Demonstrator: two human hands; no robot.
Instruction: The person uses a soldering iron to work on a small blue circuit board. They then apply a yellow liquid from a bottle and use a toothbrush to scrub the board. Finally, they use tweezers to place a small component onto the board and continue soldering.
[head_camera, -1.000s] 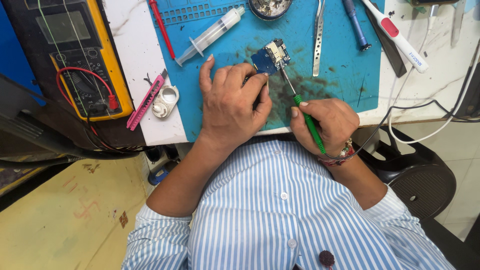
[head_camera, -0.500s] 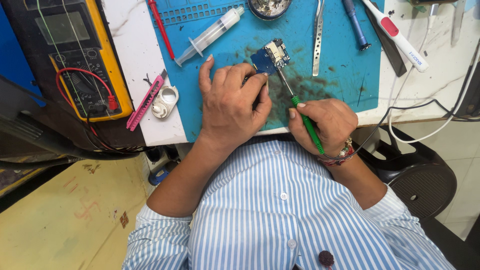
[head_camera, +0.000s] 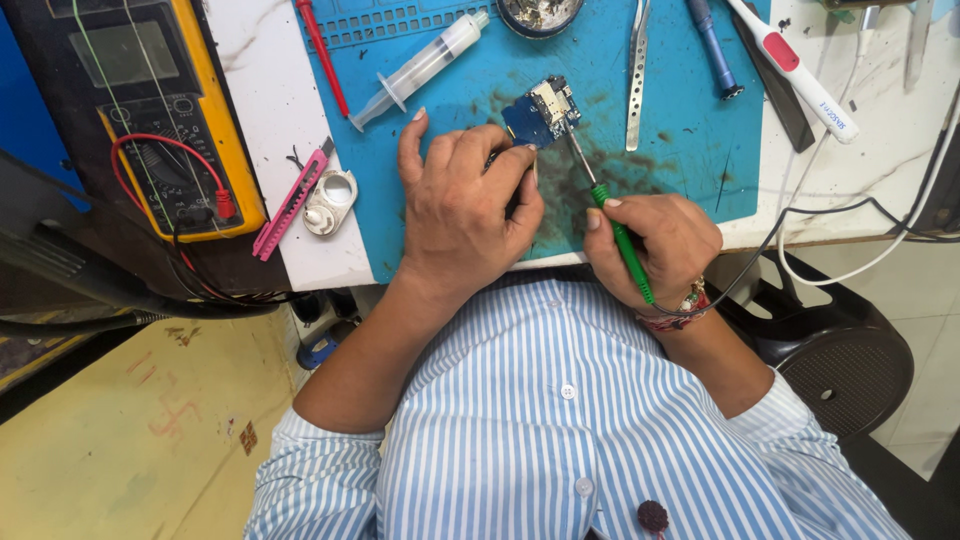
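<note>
A small blue circuit board (head_camera: 541, 112) lies on a stained blue work mat (head_camera: 690, 140). My left hand (head_camera: 462, 208) rests on the mat with its fingertips pressing the board's near left edge. My right hand (head_camera: 652, 243) grips a green-handled screwdriver (head_camera: 618, 232) like a pen. Its thin metal shaft slants up and left, and the tip touches the board's right side. Both forearms come out of a blue-and-white striped shirt at the bottom of the view.
A clear syringe (head_camera: 420, 68), metal tweezers (head_camera: 637, 72), a round dish (head_camera: 540, 14) and a dark pen tool (head_camera: 712, 45) lie on the mat's far half. A yellow multimeter (head_camera: 165, 120), pink tool (head_camera: 290, 200) and white-red tool (head_camera: 800, 68) flank it. A black stool (head_camera: 845, 370) stands to the right.
The screwdriver has shifted slightly in my right hand, its tip still at the board. My left hand stays on the board.
</note>
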